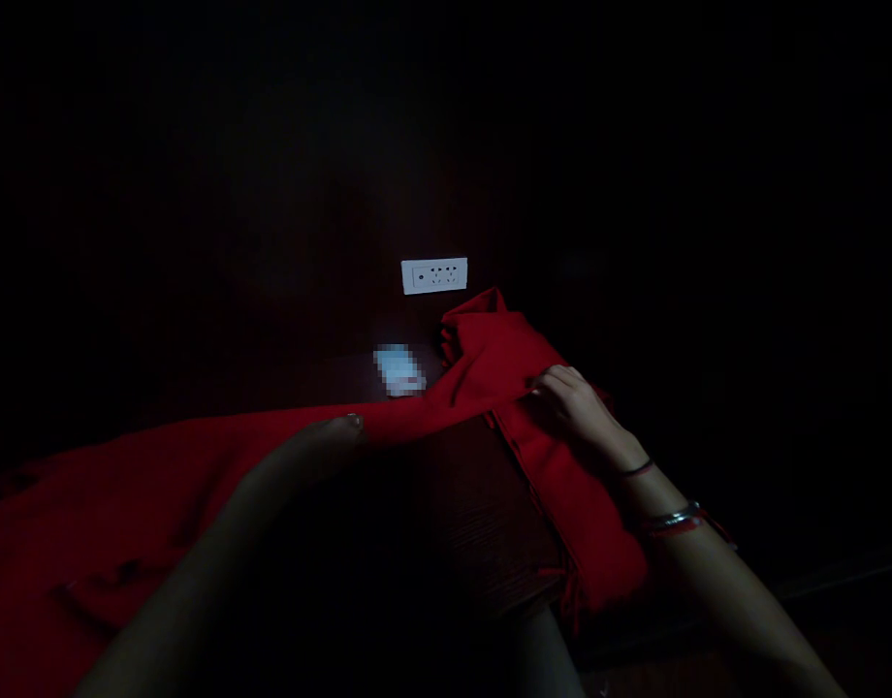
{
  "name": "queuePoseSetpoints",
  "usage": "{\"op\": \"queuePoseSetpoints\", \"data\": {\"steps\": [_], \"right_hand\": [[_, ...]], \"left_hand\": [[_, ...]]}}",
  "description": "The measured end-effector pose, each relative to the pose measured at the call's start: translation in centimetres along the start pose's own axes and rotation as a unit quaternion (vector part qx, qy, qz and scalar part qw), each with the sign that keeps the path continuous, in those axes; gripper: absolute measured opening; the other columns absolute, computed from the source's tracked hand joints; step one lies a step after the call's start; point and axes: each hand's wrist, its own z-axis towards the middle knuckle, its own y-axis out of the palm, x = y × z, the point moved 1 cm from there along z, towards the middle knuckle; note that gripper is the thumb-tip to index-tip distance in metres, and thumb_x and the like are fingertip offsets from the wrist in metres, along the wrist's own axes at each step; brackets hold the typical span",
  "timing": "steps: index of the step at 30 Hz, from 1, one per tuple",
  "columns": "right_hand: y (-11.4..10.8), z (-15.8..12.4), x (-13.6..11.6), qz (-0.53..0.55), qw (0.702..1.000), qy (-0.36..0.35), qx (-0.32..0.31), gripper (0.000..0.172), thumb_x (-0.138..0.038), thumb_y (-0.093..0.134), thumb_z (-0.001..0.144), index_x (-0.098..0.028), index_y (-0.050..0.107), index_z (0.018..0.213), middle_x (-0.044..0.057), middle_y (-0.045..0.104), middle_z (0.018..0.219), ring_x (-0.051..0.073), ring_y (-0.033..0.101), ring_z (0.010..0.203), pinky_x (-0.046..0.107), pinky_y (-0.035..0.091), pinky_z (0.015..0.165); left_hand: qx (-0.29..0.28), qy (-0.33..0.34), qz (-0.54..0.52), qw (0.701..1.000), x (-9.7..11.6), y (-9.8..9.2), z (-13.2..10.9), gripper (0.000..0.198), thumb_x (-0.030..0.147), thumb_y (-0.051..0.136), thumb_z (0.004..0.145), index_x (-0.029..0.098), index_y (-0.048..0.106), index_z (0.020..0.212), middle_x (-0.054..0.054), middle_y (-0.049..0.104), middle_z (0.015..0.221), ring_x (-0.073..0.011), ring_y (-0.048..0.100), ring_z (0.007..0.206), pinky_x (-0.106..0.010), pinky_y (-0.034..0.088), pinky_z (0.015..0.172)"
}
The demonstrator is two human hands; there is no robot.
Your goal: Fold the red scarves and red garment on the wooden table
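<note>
One length of red cloth (406, 420) runs rightward past the left hand (330, 429), whose grip is too dark to tell, to the right hand (575, 402), nearly closed on its edge and nearer the fringed, folded layers (588, 519)

My left forearm (206, 553) comes in sleeveless from lower left, slanting up and rightward, dimly lit; left wrist (278, 465) nearly in line with it, left hand (326, 432) pointing right, a nail (355, 420) catching light near the tip, rest of the digits lost in shadow, so from my end I can't tell how far they close. My right forearm (729, 572) enters lower right, slanting up and leftward, also sleeveless, better lit; right wrist (635, 460) about straight. My right hand (583, 402) is well apart from the left, back up, knuckles bent, right fingers (558, 378) drawn together in a pinch, tips leftward, thumb hidden
</note>
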Motion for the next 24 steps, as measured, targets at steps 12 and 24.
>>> {"op": "queuePoseSetpoints", "data": {"steps": [12,24], "right_hand": [[-3.1,3.8,1.9,-0.044,0.998,-0.026,-0.046,0.02,-0.025,0.039,0.085,-0.014,0.056,0.079,0.007,0.053,0.074,0.015,0.047,0.065,0.025,0.036,0.061],[-4.3,3.9,2.1,-0.016,0.999,-0.019,-0.035,0.022,-0.024,0.038,0.084,-0.014,0.056,0.077,0.006,0.053,0.072,0.014,0.048,0.064,0.024,0.037,0.059]], "left_hand": [[-0.034,-0.051,-0.03,0.998,2.9,-6.1,-1.4,0.021,0.023,0.032,0.081,0.019,0.047,0.095,-0.006,0.059,0.085,-0.0183,0.056,0.07,-0.028,0.039,0.06],[0.035,-0.008,-0.183,0.982,0.7,-5.6,-1.1,0.027,0.037,0.029,0.083,0.019,0.049,0.076,-0.001,0.055,0.078,-0.014,0.051,0.071,-0.025,0.038,0.067]]}}
